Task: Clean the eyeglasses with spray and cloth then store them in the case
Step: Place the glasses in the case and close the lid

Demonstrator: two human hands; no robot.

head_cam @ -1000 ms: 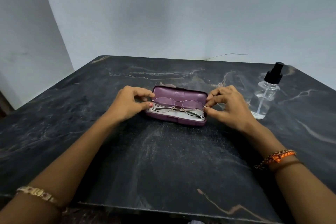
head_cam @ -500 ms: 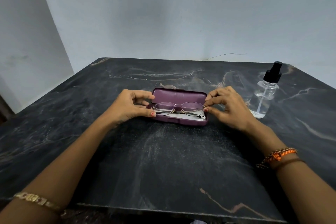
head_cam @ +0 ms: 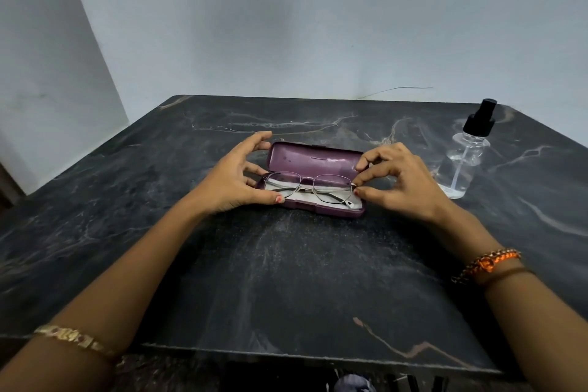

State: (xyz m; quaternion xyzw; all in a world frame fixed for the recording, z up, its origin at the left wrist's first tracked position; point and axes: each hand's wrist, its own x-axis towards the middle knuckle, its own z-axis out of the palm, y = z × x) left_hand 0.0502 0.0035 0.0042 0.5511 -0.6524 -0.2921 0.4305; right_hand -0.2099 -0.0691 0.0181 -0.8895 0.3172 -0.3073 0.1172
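Note:
A purple eyeglass case [head_cam: 313, 160] lies open at the middle of the dark marble table [head_cam: 286, 280], its lid standing up at the back. Thin metal-framed eyeglasses [head_cam: 310, 185] lie folded in the case's base on a white cloth [head_cam: 305, 198]. My left hand [head_cam: 234, 180] wraps the case's left end, thumb on the front rim and index finger at the lid's top corner. My right hand [head_cam: 399, 183] is at the right end, thumb and forefinger pinched at the eyeglasses' right hinge, another finger touching the lid's edge. A clear spray bottle [head_cam: 466, 159] with a black pump stands to the right.
Pale walls close off the table's back and left sides. A thin wire [head_cam: 397, 91] runs along the back edge. Bracelets are on both wrists. The table's front edge runs just below my forearms.
The eyeglasses have come down into the case's base. My left hand has let go of the frame and spread around the case's left end. My right hand stays at the right hinge.

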